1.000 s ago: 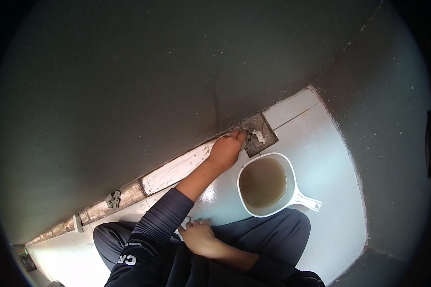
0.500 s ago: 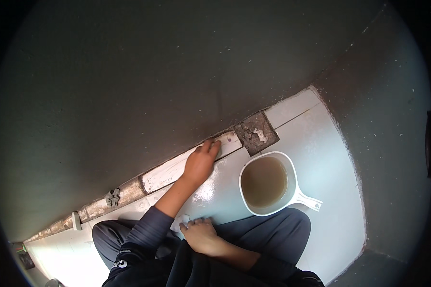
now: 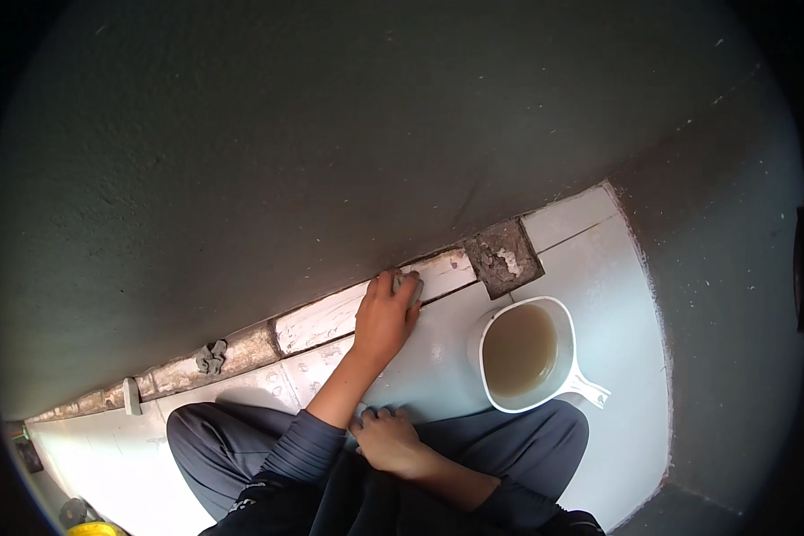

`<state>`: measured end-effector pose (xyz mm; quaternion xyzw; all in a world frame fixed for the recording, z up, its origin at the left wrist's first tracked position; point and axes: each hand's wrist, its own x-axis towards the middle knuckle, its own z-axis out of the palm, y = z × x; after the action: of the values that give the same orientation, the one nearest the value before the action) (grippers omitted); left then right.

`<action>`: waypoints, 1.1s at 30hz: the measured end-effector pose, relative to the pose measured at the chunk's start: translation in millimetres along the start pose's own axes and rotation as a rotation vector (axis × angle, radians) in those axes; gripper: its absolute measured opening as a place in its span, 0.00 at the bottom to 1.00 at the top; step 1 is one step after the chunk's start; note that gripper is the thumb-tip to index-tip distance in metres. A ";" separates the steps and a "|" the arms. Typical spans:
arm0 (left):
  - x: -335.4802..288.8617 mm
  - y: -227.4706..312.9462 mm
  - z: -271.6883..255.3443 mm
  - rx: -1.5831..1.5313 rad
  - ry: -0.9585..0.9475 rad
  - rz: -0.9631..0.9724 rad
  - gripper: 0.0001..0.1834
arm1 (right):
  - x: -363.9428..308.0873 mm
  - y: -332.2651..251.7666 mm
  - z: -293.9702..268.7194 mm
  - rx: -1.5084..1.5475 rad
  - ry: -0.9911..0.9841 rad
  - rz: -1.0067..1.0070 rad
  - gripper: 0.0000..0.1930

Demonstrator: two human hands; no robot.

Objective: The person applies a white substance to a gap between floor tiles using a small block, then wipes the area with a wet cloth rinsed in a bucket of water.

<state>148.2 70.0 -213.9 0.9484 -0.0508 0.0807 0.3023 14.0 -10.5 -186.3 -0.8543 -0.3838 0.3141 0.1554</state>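
Observation:
My left hand (image 3: 384, 317) presses a small grey block-like piece (image 3: 408, 288) onto a white tile strip (image 3: 322, 319) along the foot of the wall. The fingers curl over this piece, and its material is unclear. My right hand (image 3: 391, 440) rests by my lap with bent fingers. Something pale shows at its fingertips, mostly hidden. A white dipper (image 3: 565, 335) with a handle, holding murky brownish water (image 3: 520, 350), stands on the tiled floor in front of my right knee.
A square gap with rough mortar (image 3: 504, 258) interrupts the strip at right. Further left, a crumpled grey rag (image 3: 211, 357) and a pale flat piece (image 3: 132, 396) lie on the bare ledge. The dark wall (image 3: 241, 179) rises beyond. Something yellow (image 3: 96, 530) shows at the lower left.
The view has shifted, so the floor and dipper appear further right. My left hand has turned on the strip, exposing the grey piece. Less of the pale thing by my right hand shows.

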 end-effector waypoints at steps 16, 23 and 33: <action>9.7 6.1 3.2 0.180 -0.088 -0.018 0.32 | -1.8 -1.5 -7.8 0.021 -0.024 0.018 0.15; 22.7 16.8 28.5 0.214 -0.086 0.034 0.33 | 1.1 -4.4 -20.2 0.022 -0.221 0.044 0.16; 16.8 13.4 25.5 0.129 -0.026 0.052 0.28 | 1.1 -1.8 -13.8 0.005 -0.221 0.013 0.17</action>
<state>165.9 43.5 -223.7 0.9653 -0.0740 0.0793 0.2375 22.6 -8.8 -175.5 -0.8167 -0.3922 0.4082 0.1120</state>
